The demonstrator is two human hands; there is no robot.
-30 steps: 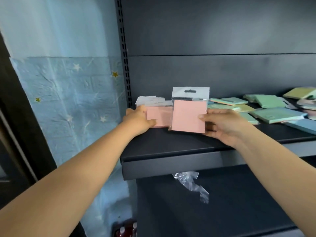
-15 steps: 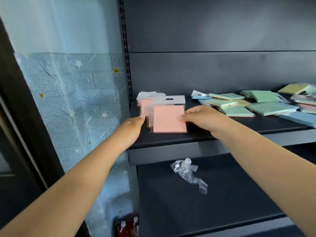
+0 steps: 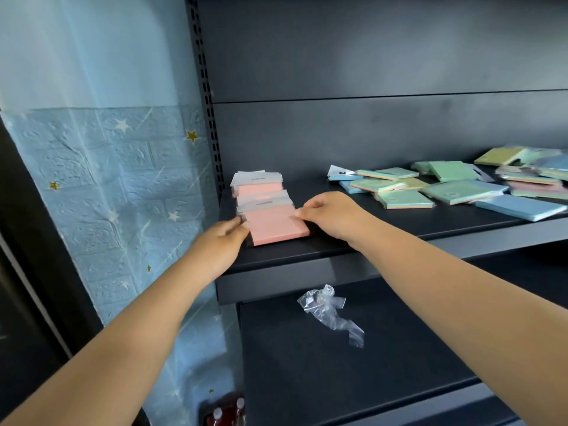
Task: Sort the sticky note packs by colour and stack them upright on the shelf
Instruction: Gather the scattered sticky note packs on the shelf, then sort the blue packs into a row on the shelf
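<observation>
Leaning back in a short row at the left end of the dark shelf (image 3: 384, 238): pink sticky note packs (image 3: 261, 207), faces tilted up toward the camera rather than fully upright, white hang-tab headers toward the far side. Row's long axis running near to far, from the shelf's front edge toward the back panel. Nearest pink pack (image 3: 278, 227) foremost, bottom edge at the shelf's near lip, header pointing away.

Touching that pack's left edge with curled fingertips: left hand (image 3: 226, 238), fingers bent in against the pack's side, pinching or only pressing cannot be told. On its right upper corner: right hand (image 3: 330, 215), thumb and forefinger drawn together at the wrapper's edge, other fingers curled loosely. Both forearms reaching in from the near side.

Farther right on the same shelf, well apart from the pink row: loose heap of mixed packs (image 3: 461, 186), green, blue, yellow and a few pink, lying flat and overlapping at odd angles. Largest blue pack (image 3: 519, 207) nearest the front edge on the right.

Below, on the lower shelf (image 3: 338, 379): crumpled clear plastic wrapper (image 3: 330, 312). Left of the shelving: slotted upright post (image 3: 204, 96), then blue wallpaper (image 3: 101, 179) with stars. At the bottom edge: red bottles (image 3: 227, 413) with white caps.
</observation>
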